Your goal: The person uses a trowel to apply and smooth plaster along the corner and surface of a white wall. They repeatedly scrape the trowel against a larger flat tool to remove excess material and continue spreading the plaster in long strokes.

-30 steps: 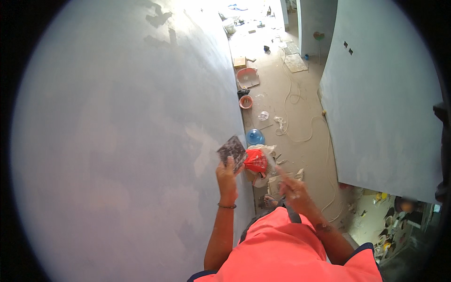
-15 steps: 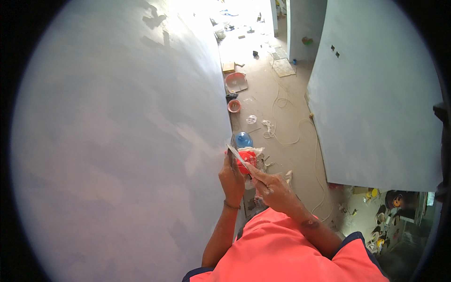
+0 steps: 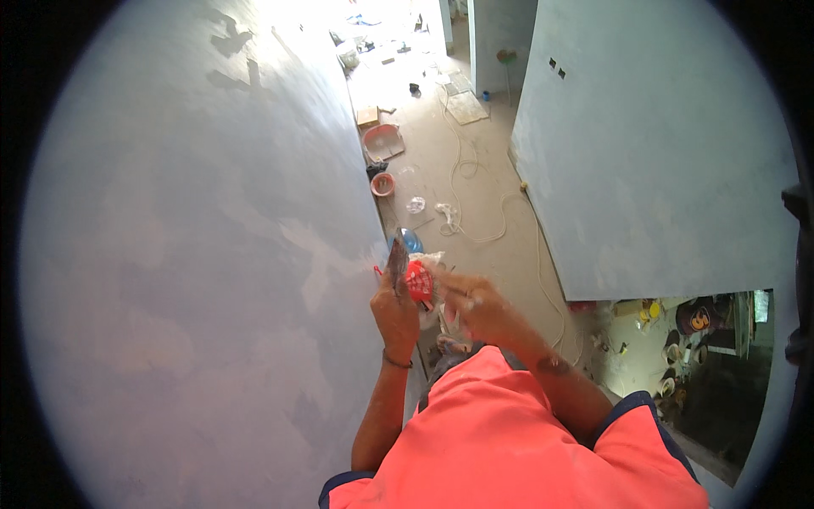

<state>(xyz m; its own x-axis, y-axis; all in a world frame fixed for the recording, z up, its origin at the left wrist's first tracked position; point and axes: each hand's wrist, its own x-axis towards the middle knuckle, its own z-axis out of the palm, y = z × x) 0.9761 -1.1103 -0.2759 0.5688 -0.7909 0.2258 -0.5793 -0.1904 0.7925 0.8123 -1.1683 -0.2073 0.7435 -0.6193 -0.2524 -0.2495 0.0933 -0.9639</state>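
My left hand (image 3: 396, 321) is closed round the handle of a scraper (image 3: 398, 259), whose dark, flat blade stands up close beside the left wall (image 3: 212, 322). That wall is pale grey with smeared, patchy filler. To the right of it, my right hand (image 3: 482, 312) is blurred by motion. Its fingers look curled round a putty knife, with the index finger stretched forward; the blade is too smeared to make out. The two hands are apart. Beyond and below them a red bag (image 3: 420, 282) with pale printing is partly hidden by my hands.
A blue round container (image 3: 411, 241), a pink bucket (image 3: 383, 184), a pink basin (image 3: 384, 141) and a cardboard box (image 3: 367, 116) line the foot of the left wall. A pale cable (image 3: 500, 236) loops over the floor. The right wall (image 3: 653, 170) ends at an opening onto cluttered things.
My right hand has drawn away from the left, and the pale blade that crossed the left hand's scraper no longer shows. The whole view has shifted, so surroundings appear further left.
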